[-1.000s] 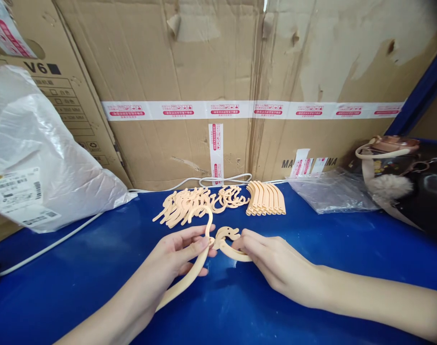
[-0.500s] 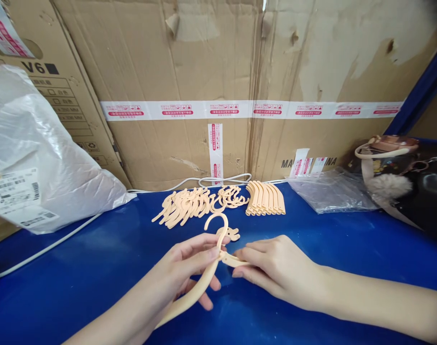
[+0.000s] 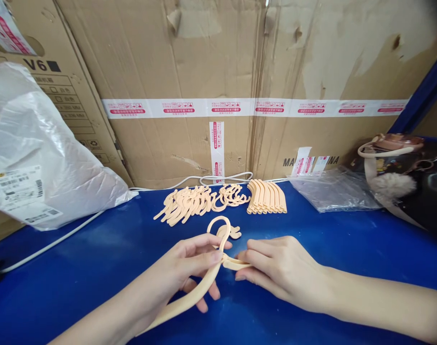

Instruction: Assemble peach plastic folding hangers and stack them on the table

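My left hand [image 3: 189, 263] pinches a cream plastic clothes hanger at its joint, thumb on top and lower fingers spread beneath. The hook [image 3: 218, 219] points away from me. One curved hanger arm [image 3: 186, 303] runs down to the lower left, across my palm. My right hand [image 3: 285, 268] grips a second hanger arm [image 3: 236, 264], whose near end meets the joint below the hook; my fingers cover its far part. Whether that end is fastened, I cannot tell. Just behind the hook lies a small flat cream piece [image 3: 235, 233], partly hidden.
On the blue tabletop [image 3: 107, 268] lie a pile of flat cream pieces [image 3: 186, 203], loose hooks [image 3: 228, 195] and stacked hanger arms [image 3: 267, 197]. A white plastic bag [image 3: 49, 158] stands left; a clear bag [image 3: 333, 191] and dark bag [image 3: 427, 191] lie right. Cardboard [image 3: 182, 148] closes the back.
The second hanger arm has turned slightly at the joint, and its end hole no longer shows. The hook leans a little differently. Both hands keep their grip; the view has shifted slightly.
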Demonstrator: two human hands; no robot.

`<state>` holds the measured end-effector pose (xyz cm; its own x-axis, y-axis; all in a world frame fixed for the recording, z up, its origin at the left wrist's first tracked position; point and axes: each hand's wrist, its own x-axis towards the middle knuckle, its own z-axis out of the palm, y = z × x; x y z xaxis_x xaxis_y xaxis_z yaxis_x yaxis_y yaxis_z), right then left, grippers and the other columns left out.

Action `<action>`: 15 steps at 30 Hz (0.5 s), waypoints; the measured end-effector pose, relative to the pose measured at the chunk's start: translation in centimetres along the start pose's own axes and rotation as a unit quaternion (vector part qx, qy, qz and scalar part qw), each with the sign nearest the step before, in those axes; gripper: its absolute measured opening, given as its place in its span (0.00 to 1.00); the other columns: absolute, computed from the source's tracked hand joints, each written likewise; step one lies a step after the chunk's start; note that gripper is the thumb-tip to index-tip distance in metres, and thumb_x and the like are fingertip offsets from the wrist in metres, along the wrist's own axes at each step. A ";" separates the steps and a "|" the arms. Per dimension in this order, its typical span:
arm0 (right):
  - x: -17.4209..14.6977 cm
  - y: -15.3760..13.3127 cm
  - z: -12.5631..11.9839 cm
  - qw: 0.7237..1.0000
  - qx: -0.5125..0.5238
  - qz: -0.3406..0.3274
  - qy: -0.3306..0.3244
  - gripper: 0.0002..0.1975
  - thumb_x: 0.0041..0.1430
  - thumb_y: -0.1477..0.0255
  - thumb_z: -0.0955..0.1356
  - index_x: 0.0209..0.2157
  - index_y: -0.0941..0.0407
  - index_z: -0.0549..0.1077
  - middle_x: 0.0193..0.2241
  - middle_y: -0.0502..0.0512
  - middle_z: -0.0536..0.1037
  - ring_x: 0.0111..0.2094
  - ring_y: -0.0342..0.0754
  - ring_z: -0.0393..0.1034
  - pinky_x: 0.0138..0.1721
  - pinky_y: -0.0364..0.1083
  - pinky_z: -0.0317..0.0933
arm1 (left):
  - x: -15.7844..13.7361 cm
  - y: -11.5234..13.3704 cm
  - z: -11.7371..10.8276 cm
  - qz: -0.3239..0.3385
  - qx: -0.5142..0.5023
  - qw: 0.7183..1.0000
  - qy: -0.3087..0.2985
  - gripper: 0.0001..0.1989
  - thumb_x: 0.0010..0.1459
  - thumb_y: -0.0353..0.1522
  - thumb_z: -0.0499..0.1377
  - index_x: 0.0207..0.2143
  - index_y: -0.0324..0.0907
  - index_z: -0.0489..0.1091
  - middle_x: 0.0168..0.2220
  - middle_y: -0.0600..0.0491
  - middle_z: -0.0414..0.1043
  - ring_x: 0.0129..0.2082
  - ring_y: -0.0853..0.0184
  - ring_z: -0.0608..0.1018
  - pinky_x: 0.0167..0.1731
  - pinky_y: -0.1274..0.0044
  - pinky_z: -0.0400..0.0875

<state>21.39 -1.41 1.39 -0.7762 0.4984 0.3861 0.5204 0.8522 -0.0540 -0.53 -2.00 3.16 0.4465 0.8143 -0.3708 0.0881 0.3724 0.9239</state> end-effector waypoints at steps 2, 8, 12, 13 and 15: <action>0.0 -0.1 0.0 1.000 -0.011 -0.016 0.002 0.20 0.71 0.65 0.54 0.36 0.59 0.73 0.25 0.51 0.72 0.22 0.43 0.66 0.23 0.43 0.54 | 0.1 0.1 -0.1 0.007 0.017 1.000 -0.007 0.19 0.54 0.41 0.63 0.47 0.43 0.69 0.25 0.57 0.69 0.23 0.70 0.75 0.18 0.83 0.71; 0.1 -0.6 -0.1 0.999 -0.027 -0.022 -0.005 0.23 0.71 0.66 0.53 0.32 0.58 0.73 0.23 0.51 0.72 0.21 0.43 0.64 0.22 0.44 0.52 | 0.5 -0.1 -0.4 0.024 0.053 0.998 -0.006 0.20 0.53 0.42 0.63 0.44 0.41 0.70 0.26 0.57 0.70 0.23 0.71 0.75 0.18 0.83 0.70; 0.0 -0.6 -0.1 0.999 -0.036 -0.014 -0.012 0.23 0.71 0.67 0.53 0.30 0.58 0.72 0.22 0.50 0.71 0.19 0.42 0.62 0.21 0.45 0.49 | 1.0 -0.5 -0.6 0.052 0.080 0.995 -0.015 0.23 0.50 0.47 0.63 0.43 0.40 0.71 0.25 0.55 0.72 0.21 0.70 0.75 0.16 0.83 0.69; 0.0 -0.6 -0.1 0.999 -0.037 -0.011 -0.016 0.23 0.71 0.67 0.53 0.30 0.58 0.72 0.22 0.50 0.71 0.19 0.41 0.62 0.21 0.45 0.48 | 1.0 -0.6 -0.6 0.055 0.088 0.994 -0.015 0.24 0.50 0.47 0.63 0.43 0.40 0.72 0.25 0.54 0.73 0.20 0.70 0.76 0.15 0.83 0.68; -0.1 -0.6 -0.1 0.999 -0.038 -0.005 -0.021 0.23 0.71 0.66 0.53 0.28 0.58 0.71 0.21 0.49 0.71 0.19 0.41 0.61 0.20 0.45 0.47 | 1.1 -0.7 -0.6 0.053 0.101 0.993 -0.013 0.25 0.50 0.47 0.63 0.44 0.39 0.72 0.26 0.53 0.75 0.19 0.69 0.76 0.15 0.83 0.67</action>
<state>21.21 -1.99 1.51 -0.7953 0.4967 0.3476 0.5362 0.8438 0.0208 -0.63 -1.16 2.02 0.4863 0.8311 -0.2698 0.2154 0.1853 0.9588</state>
